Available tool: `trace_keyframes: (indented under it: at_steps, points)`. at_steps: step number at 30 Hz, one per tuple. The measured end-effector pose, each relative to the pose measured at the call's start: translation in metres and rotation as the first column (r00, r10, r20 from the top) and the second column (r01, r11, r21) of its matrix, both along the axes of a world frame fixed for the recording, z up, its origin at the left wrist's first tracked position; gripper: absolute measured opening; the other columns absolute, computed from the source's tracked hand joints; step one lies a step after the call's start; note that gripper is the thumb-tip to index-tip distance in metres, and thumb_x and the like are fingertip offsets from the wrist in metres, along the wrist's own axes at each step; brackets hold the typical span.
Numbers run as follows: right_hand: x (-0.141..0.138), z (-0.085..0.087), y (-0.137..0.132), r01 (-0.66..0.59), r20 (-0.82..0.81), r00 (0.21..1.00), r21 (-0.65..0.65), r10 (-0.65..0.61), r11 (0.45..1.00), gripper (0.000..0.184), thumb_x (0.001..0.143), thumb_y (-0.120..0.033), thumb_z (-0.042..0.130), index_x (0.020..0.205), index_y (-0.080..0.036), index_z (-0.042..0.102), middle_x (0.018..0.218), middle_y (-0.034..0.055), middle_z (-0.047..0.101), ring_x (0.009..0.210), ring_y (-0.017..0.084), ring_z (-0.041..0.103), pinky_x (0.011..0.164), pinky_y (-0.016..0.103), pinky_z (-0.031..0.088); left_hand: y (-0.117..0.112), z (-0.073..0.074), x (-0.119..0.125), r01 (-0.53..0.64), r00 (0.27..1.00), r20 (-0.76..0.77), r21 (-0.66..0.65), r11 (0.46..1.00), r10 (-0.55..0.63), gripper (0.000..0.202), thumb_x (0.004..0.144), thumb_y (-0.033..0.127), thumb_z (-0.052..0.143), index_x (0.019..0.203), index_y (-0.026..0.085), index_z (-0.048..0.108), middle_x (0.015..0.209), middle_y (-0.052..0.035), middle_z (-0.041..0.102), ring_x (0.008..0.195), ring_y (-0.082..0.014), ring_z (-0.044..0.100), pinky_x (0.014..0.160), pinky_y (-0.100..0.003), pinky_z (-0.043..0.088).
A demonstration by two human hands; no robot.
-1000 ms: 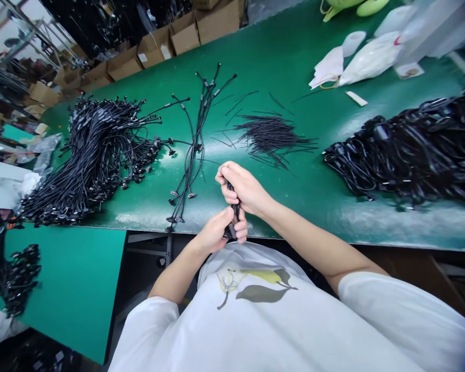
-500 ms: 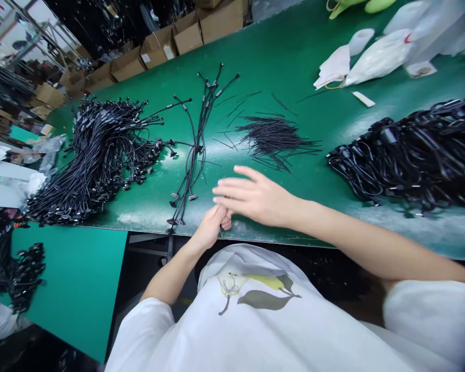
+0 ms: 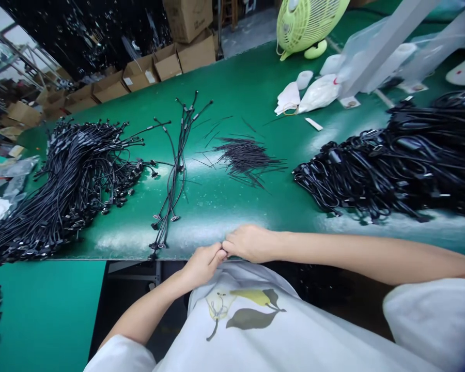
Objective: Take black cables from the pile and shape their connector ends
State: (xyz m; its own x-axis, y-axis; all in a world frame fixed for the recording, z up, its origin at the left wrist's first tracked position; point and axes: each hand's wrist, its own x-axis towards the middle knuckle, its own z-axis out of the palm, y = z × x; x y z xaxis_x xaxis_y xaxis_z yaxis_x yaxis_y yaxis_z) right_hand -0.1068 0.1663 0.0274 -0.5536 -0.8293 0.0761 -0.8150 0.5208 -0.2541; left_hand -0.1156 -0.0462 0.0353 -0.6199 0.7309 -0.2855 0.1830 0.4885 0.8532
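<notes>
At the front edge of the green table [image 3: 279,201], my left hand [image 3: 202,263] and my right hand [image 3: 251,243] meet, fingertips pressed together. Both are closed; whatever is pinched between them is hidden or too small to make out. Beyond them lies a loose pile of thin black ties [image 3: 244,155], with a few strays around it. A small bunch of black cables [image 3: 176,165] with connectors at both ends lies to the left of that pile, its lower end at the table edge.
A large heap of black cables [image 3: 73,175] covers the left. Coiled black cables [image 3: 387,165] are stacked at the right. At the back stand cardboard boxes [image 3: 139,72], a green fan [image 3: 310,23] and a white plastic bag [image 3: 321,93]. A grey post [image 3: 383,49] rises at the back right.
My right hand, its fingers spread above my left before, has come down and closed against my left fingertips. The view has shifted, bringing the whole fan base and post into sight.
</notes>
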Motion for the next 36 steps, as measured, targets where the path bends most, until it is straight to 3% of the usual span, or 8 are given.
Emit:
trace_keyframes:
  at_steps: [9, 11, 14, 16, 23, 28, 32, 36]
  points:
    - [-0.013, 0.002, 0.02, 0.248, 0.104, 0.966, -0.121, -0.236, 0.961, 0.026, 0.098, -0.037, 0.045, 0.098, -0.015, 0.059, 0.088, 0.0074, 0.064, 0.08, 0.019, 0.059, 0.068, 0.03, 0.042, 0.011, -0.011, -0.015, -0.214, 0.952, 0.24, 0.086, 0.973, 0.188, 0.047, 0.089, 0.061, 0.045, 0.073, 0.017, 0.051, 0.053, 0.0046, 0.041, 0.049, -0.01, 0.033, 0.051, -0.024, 0.024]
    - [-0.02, 0.001, 0.045, 0.535, 0.139, 0.845, -0.226, -0.517, 0.814, 0.025, 0.097, -0.037, 0.046, 0.107, -0.017, 0.058, 0.098, 0.0079, 0.063, 0.087, 0.019, 0.059, 0.072, 0.03, 0.044, 0.015, -0.012, -0.02, -0.367, 0.872, 0.403, 0.164, 0.916, 0.277, 0.048, 0.085, 0.064, 0.05, 0.073, 0.018, 0.049, 0.05, 0.0084, 0.031, 0.045, -0.0076, 0.026, 0.048, -0.023, 0.022]
    - [-0.024, -0.013, 0.084, 0.891, 0.11, 0.444, -0.157, -0.889, 0.425, 0.023, 0.096, -0.034, 0.045, 0.1, -0.016, 0.059, 0.096, 0.0092, 0.06, 0.084, 0.021, 0.058, 0.068, 0.03, 0.042, 0.022, -0.012, -0.027, -0.572, 0.73, 0.579, 0.229, 0.788, 0.362, 0.049, 0.079, 0.064, 0.059, 0.073, 0.018, 0.046, 0.051, 0.0108, 0.026, 0.043, -0.0051, 0.023, 0.044, -0.02, 0.022]
    - [-0.023, -0.025, 0.101, 0.939, 0.056, 0.343, -0.021, -0.938, 0.342, 0.02, 0.093, -0.031, 0.046, 0.09, -0.016, 0.059, 0.091, 0.0094, 0.059, 0.079, 0.021, 0.058, 0.064, 0.03, 0.039, 0.029, -0.009, -0.03, -0.625, 0.673, 0.647, 0.236, 0.744, 0.36, 0.05, 0.076, 0.063, 0.064, 0.073, 0.017, 0.046, 0.051, 0.011, 0.027, 0.042, -0.0041, 0.024, 0.043, -0.019, 0.022]
    - [0.001, -0.018, 0.103, 0.951, 0.41, 0.29, -0.025, -0.865, 0.308, 0.015, 0.087, -0.032, 0.049, 0.08, -0.019, 0.051, 0.074, 0.0032, 0.06, 0.067, 0.018, 0.057, 0.062, 0.029, 0.039, 0.05, -0.004, -0.022, -0.67, 0.636, 0.707, 0.306, 0.677, 0.31, 0.047, 0.078, 0.059, 0.065, 0.074, 0.016, 0.047, 0.051, 0.011, 0.027, 0.042, -0.003, 0.025, 0.043, -0.017, 0.022]
    - [0.014, -0.005, 0.045, 0.895, 0.819, 0.425, -0.317, -0.385, 0.313, 0.026, 0.085, -0.04, 0.054, 0.098, -0.017, 0.058, 0.078, 0.002, 0.063, 0.063, 0.014, 0.059, 0.064, 0.029, 0.047, 0.058, -0.004, -0.01, -0.633, 0.648, 0.725, 0.34, 0.695, 0.235, 0.046, 0.079, 0.06, 0.064, 0.085, 0.017, 0.048, 0.052, 0.0109, 0.031, 0.042, -0.0034, 0.027, 0.043, -0.017, 0.024]
    - [0.01, -0.01, 0.003, 0.834, 0.742, 0.541, -0.414, -0.396, 0.364, 0.021, 0.088, -0.032, 0.05, 0.095, -0.017, 0.065, 0.08, 0.0031, 0.064, 0.065, 0.014, 0.057, 0.063, 0.027, 0.046, 0.053, -0.001, -0.007, -0.648, 0.634, 0.735, 0.336, 0.684, 0.24, 0.053, 0.079, 0.058, 0.065, 0.109, 0.019, 0.047, 0.054, 0.0115, 0.033, 0.042, -0.0044, 0.027, 0.043, -0.017, 0.024]
    - [0.01, -0.011, -0.011, 0.662, 0.469, 0.749, -0.532, -0.468, 0.527, 0.018, 0.092, -0.021, 0.048, 0.093, -0.018, 0.067, 0.087, 0.0052, 0.064, 0.078, 0.015, 0.059, 0.071, 0.026, 0.045, 0.043, -0.002, -0.007, -0.622, 0.683, 0.688, 0.371, 0.689, 0.246, 0.06, 0.082, 0.057, 0.062, 0.122, 0.014, 0.05, 0.056, 0.0102, 0.032, 0.044, -0.0053, 0.027, 0.045, -0.019, 0.024]
